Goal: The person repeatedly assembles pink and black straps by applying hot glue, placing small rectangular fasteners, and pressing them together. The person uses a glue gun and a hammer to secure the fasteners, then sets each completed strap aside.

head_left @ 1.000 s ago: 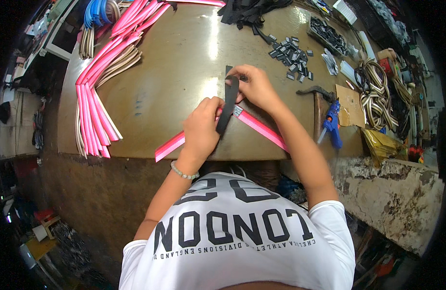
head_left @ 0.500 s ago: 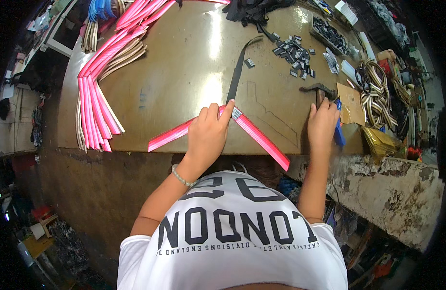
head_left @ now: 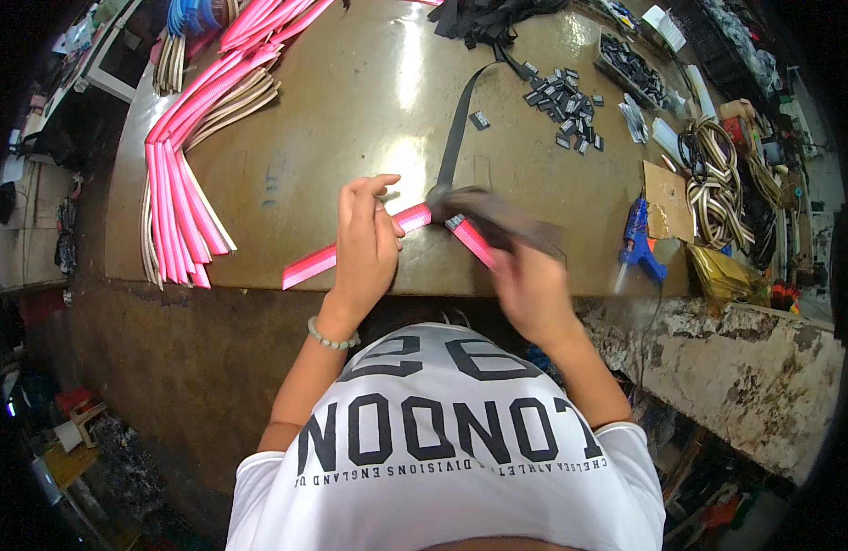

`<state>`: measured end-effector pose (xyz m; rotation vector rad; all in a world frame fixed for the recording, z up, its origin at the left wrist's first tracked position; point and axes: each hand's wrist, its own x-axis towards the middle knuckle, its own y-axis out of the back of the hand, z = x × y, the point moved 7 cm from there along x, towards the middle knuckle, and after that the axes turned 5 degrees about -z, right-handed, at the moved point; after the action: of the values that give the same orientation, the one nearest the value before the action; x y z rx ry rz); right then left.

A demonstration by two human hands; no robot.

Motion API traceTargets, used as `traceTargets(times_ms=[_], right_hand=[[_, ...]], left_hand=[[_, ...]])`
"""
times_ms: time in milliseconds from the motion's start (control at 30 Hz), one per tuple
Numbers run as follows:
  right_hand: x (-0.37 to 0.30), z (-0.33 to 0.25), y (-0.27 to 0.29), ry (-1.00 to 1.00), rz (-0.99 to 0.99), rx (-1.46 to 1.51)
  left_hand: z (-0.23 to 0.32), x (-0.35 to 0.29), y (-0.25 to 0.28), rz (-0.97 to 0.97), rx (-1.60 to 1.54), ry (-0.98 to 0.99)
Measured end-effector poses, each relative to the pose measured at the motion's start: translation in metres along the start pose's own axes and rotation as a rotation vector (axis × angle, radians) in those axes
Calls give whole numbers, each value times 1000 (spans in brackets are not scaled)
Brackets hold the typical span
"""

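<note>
My right hand (head_left: 534, 289) grips a hammer (head_left: 502, 216), smeared by motion, its head over the bend of a pink ribbed strip (head_left: 309, 266) near the table's front edge. A black strap (head_left: 459, 124) runs from that bend toward the far side. Close to the hammer, a small label (head_left: 455, 222) lies on the strip's right arm. My left hand (head_left: 367, 234) hovers at the strip's left arm, fingers apart and partly bent, holding nothing. The hammer hides part of the join.
Pink and beige strips (head_left: 171, 197) lie in a bundle at left. Small black-and-white tags (head_left: 566, 106) are scattered at far right, near a filled tray (head_left: 630, 69). A blue glue gun (head_left: 637, 239) lies beside cardboard (head_left: 667, 202) and coiled beige cords (head_left: 718, 184). Black straps (head_left: 488, 20) are heaped at the back.
My right hand has brought the hammer from the table's right side to the strip's bend, uncovering the glue gun. My left hand has let go of the join and moved slightly left.
</note>
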<state>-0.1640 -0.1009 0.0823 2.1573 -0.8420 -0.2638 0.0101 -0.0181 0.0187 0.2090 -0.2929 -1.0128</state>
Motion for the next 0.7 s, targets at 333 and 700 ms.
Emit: traceTargets(times_ms=[333, 700], right_hand=[[4, 10, -33, -143, -229, -95], [-17, 94, 45, -190, 251, -355]], left_hand=[[8, 3, -3, 16, 242, -110], [24, 5, -34, 39, 647, -82]])
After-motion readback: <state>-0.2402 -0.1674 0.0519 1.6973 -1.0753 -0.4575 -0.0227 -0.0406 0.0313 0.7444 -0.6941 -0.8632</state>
